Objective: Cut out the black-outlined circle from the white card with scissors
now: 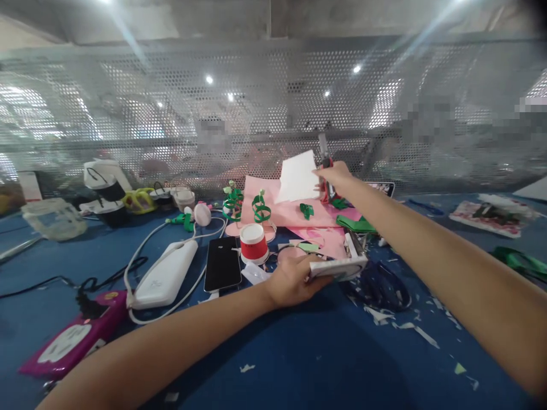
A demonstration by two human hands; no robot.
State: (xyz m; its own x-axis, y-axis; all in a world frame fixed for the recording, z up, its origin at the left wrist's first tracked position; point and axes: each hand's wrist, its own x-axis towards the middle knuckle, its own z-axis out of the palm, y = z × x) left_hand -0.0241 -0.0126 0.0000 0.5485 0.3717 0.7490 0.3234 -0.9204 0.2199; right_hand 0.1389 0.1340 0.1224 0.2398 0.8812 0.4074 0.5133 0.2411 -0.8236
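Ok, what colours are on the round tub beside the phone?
The tub is white with a red band; head view.

Tilted white sheet (pixel 296 177), red tool (pixel 327 163), white box (pixel 342 266)

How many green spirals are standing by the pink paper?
2: the left spiral beside the pink paper, the right spiral in front of it. More may be hidden.

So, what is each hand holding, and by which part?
The left hand holds a white-edged box by its left end. The right hand holds a white sheet by its right edge, and a red-and-black tool around its middle.
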